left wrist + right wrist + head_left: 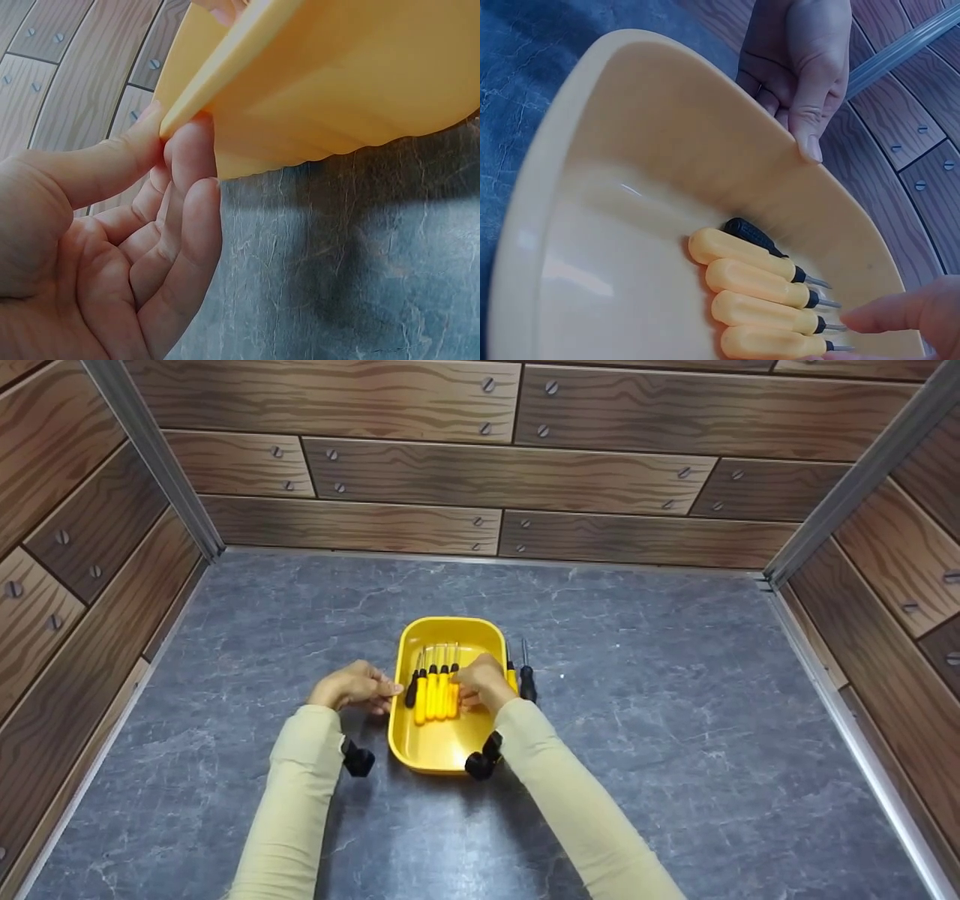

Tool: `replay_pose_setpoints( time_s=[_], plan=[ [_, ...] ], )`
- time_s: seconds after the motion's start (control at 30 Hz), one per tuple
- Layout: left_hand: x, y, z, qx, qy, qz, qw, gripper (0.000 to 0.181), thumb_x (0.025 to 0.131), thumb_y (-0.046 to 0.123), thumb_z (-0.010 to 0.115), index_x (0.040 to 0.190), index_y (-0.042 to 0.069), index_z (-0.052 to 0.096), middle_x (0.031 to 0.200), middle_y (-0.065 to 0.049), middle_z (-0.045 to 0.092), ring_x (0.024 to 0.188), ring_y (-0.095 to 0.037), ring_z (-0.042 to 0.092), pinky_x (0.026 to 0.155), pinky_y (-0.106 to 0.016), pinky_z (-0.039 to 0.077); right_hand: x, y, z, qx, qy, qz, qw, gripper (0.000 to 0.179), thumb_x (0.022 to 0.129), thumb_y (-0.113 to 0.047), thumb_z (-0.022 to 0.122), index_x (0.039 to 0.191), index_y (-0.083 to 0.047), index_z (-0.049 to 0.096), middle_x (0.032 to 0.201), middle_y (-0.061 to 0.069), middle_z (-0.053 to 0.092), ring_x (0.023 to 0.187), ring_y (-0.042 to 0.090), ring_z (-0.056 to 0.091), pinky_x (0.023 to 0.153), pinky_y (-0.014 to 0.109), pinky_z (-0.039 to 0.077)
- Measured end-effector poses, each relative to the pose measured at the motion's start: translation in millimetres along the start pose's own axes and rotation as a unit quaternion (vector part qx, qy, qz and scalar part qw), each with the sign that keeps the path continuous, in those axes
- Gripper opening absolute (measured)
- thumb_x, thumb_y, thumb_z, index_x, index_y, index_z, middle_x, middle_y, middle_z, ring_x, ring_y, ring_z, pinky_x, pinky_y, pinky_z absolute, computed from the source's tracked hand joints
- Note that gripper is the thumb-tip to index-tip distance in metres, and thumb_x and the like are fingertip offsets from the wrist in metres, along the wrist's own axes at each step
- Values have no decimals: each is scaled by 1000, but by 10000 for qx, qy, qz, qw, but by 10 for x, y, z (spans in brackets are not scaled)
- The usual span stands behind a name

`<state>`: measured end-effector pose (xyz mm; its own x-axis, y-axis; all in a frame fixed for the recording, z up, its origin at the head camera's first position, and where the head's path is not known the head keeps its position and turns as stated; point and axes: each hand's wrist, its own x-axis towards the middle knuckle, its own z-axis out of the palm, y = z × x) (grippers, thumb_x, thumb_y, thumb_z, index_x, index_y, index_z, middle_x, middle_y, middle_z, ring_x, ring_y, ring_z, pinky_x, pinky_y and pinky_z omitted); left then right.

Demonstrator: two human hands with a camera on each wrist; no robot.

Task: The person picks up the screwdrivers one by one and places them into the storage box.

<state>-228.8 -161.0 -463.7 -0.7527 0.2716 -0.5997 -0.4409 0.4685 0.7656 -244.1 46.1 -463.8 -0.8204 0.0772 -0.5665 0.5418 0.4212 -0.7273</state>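
Note:
A yellow plastic tray (450, 750) lies on the floor, its left rim between the thumb and fingers of my left hand (358, 688). Inside, yellow screwdrivers (761, 309) with black collars lie in a row beside a black-handled screwdriver (751, 234). My right hand (484, 679) reaches into the tray, pinching the rightmost yellow screwdriver (772, 343) near its collar. In the right wrist view, its extended finger (881, 313) overlaps the neighbouring shaft. Much of that hand falls outside this view.
Just outside the tray's right rim lie another yellow screwdriver (511, 675) and a larger black one (527, 682). The grey marbled surface (660, 720) is bordered by wood-patterned walls (510, 476) with metal edging at the back and both sides.

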Motion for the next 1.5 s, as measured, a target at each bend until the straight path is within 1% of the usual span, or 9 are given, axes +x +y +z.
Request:
replay_pose_setpoints(
  time_s=[0.13,0.23,0.3,0.4,0.5,0.67,0.9,1.1,1.5],
  plan=[
    [-5,-5,-1,71,24,22,10000,25,95,16,61,105,-6,63,62,4,64,59,-5,63,63,-18,57,-35,-20,-30,2,-103,-92,9999,19,87,0,63,105,4,59,80,10,57,63,17,56,80,38,62],
    [-8,-5,-3,123,38,46,9999,25,95,16,61,105,-7,63,63,3,64,60,-6,64,64,-19,58,-55,-26,-64,127,-265,-171,9994,10,86,1,63,91,-1,55,81,10,57,62,16,56,76,36,62],
    [-9,-4,-2,129,41,59,9999,25,95,16,61,105,-7,63,64,3,64,60,-6,64,64,-19,58,-74,-28,-91,248,-400,-203,9987,11,87,1,62,87,-3,52,84,12,58,60,16,56,75,35,62],
    [-10,1,-4,98,24,52,9999,23,95,16,61,103,-6,63,64,3,64,60,-6,64,65,-19,58,-92,-28,-124,383,-532,-206,9976,11,88,-1,61,98,1,56,95,17,65,65,17,59,81,35,62],
    [-8,6,-3,70,9,47,10000,22,95,16,60,102,-5,63,64,3,64,60,-6,63,66,-20,59,-111,-20,-145,494,-632,-193,9966,28,91,-3,60,116,6,55,114,24,64,79,22,63,91,40,59],
    [-2,2,0,94,5,59,9999,22,95,16,60,102,-5,63,63,3,64,59,-5,63,65,-19,58,-137,-2,-184,533,-752,-242,9954,33,93,-6,58,122,8,53,123,28,62,99,32,66,95,41,57],
    [-2,0,0,150,31,81,9999,22,95,16,60,102,-5,63,63,4,63,58,-5,62,62,-18,57,-162,20,-243,498,-843,-355,9946,31,94,-6,57,121,10,57,120,29,63,84,24,67,91,39,59],
    [-6,-5,-5,155,40,100,9998,29,96,16,60,109,-9,61,64,4,63,59,-5,62,63,-18,58,-187,36,-291,456,-836,-457,9944,30,94,-5,56,121,8,60,117,27,65,83,23,68,86,37,61],
    [4,-14,-3,127,66,61,9999,27,95,17,61,107,-7,62,64,4,63,59,-5,62,66,-19,58,-213,94,-357,584,-764,-515,9940,28,92,-3,56,117,10,61,107,24,67,71,16,64,81,33,62]
  ],
)
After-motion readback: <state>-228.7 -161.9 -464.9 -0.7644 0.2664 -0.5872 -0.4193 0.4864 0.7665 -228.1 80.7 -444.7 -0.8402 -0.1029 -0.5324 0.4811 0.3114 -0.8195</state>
